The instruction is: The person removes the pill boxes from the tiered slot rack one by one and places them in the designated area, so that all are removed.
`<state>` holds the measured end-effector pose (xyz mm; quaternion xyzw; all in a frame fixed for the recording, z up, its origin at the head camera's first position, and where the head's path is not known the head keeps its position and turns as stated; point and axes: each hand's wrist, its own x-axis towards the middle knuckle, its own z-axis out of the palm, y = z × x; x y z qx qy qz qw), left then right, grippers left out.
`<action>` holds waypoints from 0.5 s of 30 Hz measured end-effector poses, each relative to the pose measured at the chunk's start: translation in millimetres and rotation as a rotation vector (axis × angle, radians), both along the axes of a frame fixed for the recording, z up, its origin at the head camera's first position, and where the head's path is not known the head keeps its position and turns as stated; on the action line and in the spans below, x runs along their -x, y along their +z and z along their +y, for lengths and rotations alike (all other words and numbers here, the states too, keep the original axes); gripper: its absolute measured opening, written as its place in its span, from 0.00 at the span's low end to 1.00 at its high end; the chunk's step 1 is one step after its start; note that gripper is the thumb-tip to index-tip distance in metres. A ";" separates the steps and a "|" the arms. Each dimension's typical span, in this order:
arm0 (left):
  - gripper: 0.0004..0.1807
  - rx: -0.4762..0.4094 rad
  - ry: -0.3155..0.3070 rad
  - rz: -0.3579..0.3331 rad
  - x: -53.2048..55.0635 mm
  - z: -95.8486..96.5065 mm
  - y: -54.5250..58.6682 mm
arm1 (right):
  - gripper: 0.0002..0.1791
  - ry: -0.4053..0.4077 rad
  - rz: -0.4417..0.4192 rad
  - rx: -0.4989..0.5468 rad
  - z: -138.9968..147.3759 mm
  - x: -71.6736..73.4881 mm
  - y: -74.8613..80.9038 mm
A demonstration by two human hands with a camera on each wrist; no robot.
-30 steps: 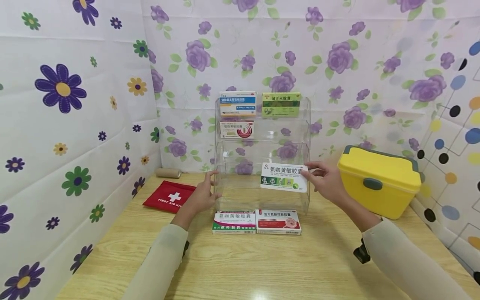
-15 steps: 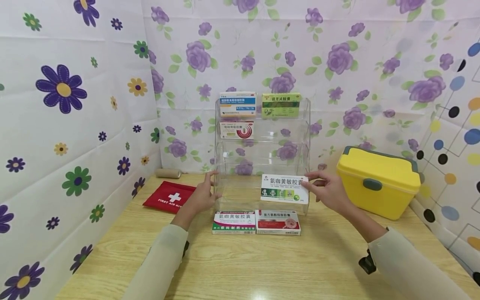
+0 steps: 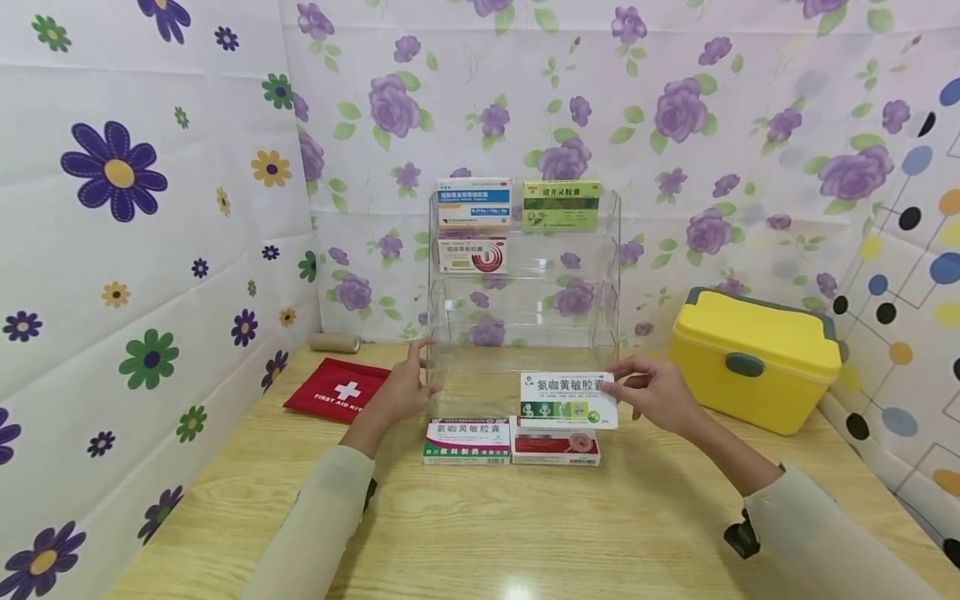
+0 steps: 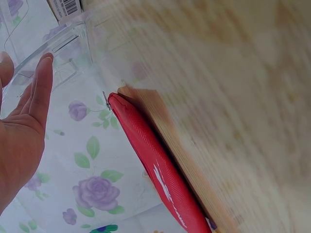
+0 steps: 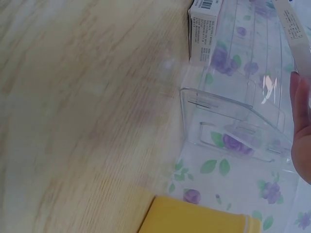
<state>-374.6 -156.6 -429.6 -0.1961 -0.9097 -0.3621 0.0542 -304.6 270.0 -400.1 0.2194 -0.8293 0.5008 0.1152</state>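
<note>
My right hand [image 3: 660, 392] pinches the right end of a white and green medicine box [image 3: 558, 402] printed with large dark characters. In the head view this box stands before the lowest part of a clear tiered display rack [image 3: 480, 392] and overlaps a red and white medicine box [image 3: 555, 447]. My left hand [image 3: 401, 387] is at the rack's left side, its fingers fairly straight along the clear side panel in the left wrist view. Left of the red and white box sits a white, green and magenta medicine box [image 3: 467, 442].
Higher on the rack stand a blue and white box [image 3: 474, 206], a lime-green box [image 3: 561, 206] and a box with red rings [image 3: 472, 256]. A red first aid pouch [image 3: 330, 392] and a cardboard tube [image 3: 335, 342] lie left. A yellow case [image 3: 757, 358] stands right.
My right hand has lowered the white and green box in front of the rack, so that it now covers part of the red and white box. My left hand stays at the rack's side.
</note>
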 end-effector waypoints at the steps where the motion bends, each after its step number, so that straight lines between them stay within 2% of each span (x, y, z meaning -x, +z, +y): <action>1: 0.44 -0.002 0.000 0.001 -0.4 -0.2 0.2 | 0.14 0.012 -0.009 0.002 -0.2 -0.6 -0.3; 15: 0.45 -0.018 0.012 -0.009 -0.3 -0.1 -1.6 | 0.12 0.096 -0.087 -0.058 -2.7 -9.0 -9.0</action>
